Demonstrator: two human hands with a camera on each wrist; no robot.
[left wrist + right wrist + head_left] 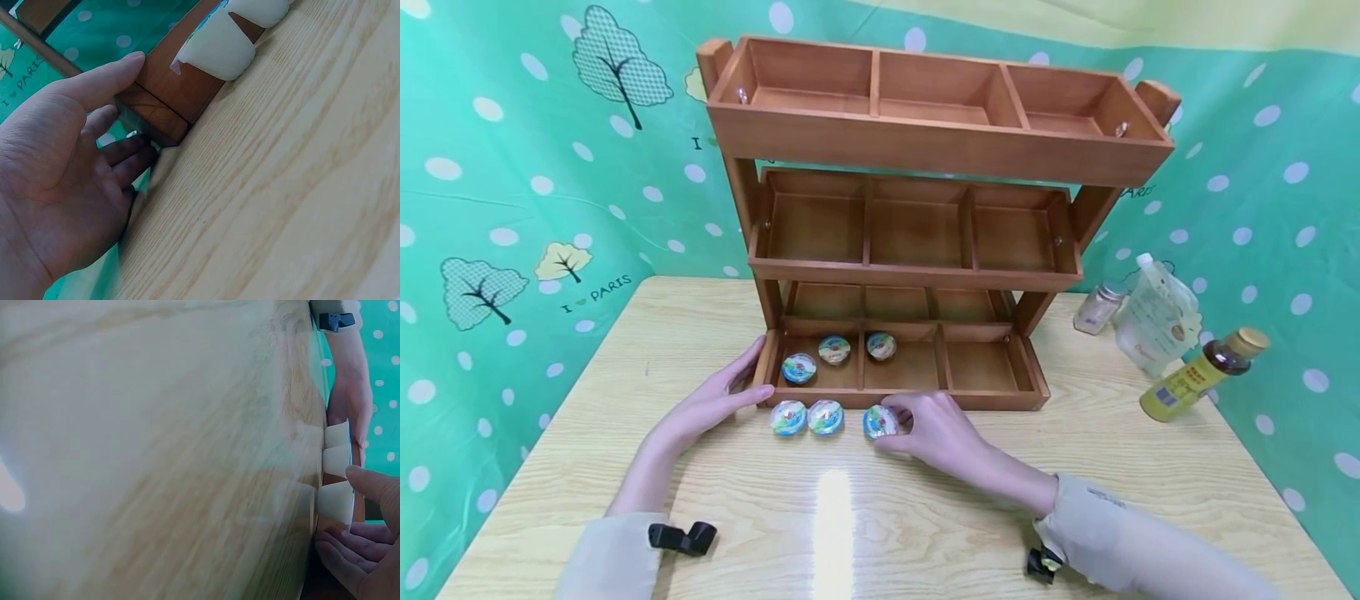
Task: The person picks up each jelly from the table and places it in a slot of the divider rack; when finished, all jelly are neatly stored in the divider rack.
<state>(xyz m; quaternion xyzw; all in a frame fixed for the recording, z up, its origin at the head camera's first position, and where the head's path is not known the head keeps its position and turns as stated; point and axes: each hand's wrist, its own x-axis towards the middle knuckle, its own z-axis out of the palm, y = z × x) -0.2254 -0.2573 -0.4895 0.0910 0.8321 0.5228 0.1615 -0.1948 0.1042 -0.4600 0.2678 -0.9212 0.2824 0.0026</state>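
Note:
In the head view my right hand pinches a small foil-lidded cup on the table, thumb on its near side and fingers on the far side. The right wrist view shows that cup's white wall between thumb and fingers. My left hand holds the front left corner of a wooden three-tier shelf, its thumb on the front board and its fingers along the side. Two like cups, the left one and its neighbour, stand left of the pinched one.
In the bottom tier, a blue-lidded cup and another cup sit in the left compartment, and one cup in the middle. At right stand a jar, a clear pouch and a brown-capped bottle.

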